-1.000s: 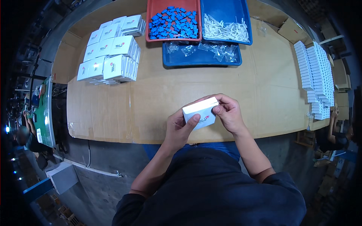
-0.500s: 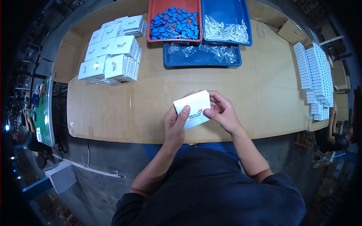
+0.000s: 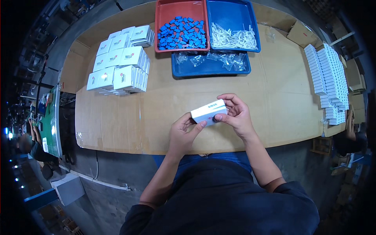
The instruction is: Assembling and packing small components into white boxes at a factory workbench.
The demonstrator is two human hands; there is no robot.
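Observation:
Between both hands I hold a small white box (image 3: 208, 112), raised over the near part of the cardboard-covered table (image 3: 164, 129). It is tilted so that a long narrow side with dark print faces up, and its printed front slants toward me. My left hand (image 3: 185, 133) grips the box's left end, thumb on the front. My right hand (image 3: 237, 117) pinches the right end, thumb on the front and fingers behind the top edge. The fingers at the back of the box are partly hidden.
Stacked white boxes (image 3: 119, 58) stand at the left. At the back are a red tray (image 3: 180, 9) of blue pieces, a blue tray (image 3: 229, 13) of white sticks and a lower blue tray (image 3: 211, 69) with clear plastic bags. Tall stacks of small white boxes (image 3: 331, 78) line the right.
The box has been tipped, so its narrow side now shows on top where its broad printed front showed before. Both hands turned with it. The whole view has shifted slightly.

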